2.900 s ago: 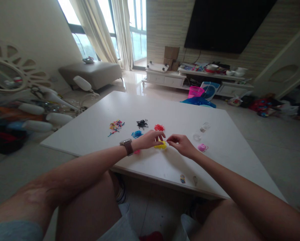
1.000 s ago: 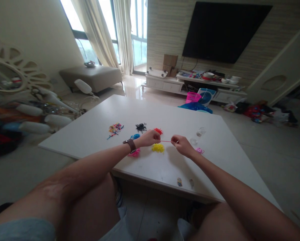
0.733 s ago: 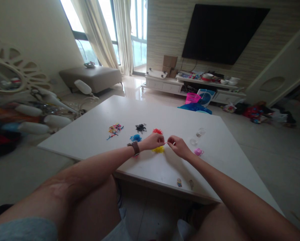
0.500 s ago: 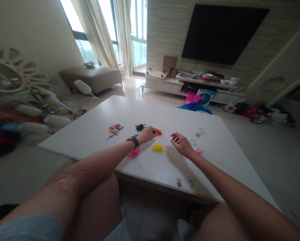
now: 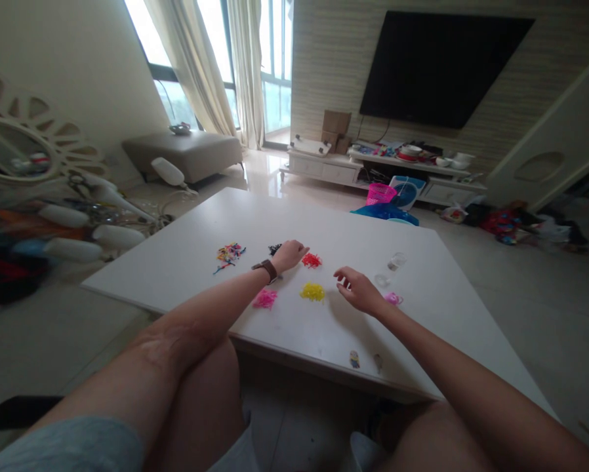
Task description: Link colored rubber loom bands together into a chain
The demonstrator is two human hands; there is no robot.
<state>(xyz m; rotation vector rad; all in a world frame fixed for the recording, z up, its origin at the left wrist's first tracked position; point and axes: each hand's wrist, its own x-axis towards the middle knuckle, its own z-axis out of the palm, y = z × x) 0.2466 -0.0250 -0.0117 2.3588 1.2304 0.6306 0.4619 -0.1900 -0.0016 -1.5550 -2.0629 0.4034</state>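
Observation:
My left hand, with a brown watch on its wrist, is bent over the far edge of a pile of black bands. Its fingers are curled and mostly hidden behind the hand; what they hold, if anything, does not show. Just right of it lies a pile of red rubber bands. Nearer to me are a yellow band pile and a pink band pile. My right hand hovers right of the yellow pile, its fingers loosely bent and apart, with nothing visible in them.
A multicoloured pile lies on the white table at left. Clear round containers and a pink item are at right. A small cartoon figure piece lies by the front edge. White lamp arms stand beyond the left edge.
My left hand has drawn back from the red pile, leaving more of it in view, and its fingers now curl toward the black pile. My right hand has barely moved. The view has shifted slightly.

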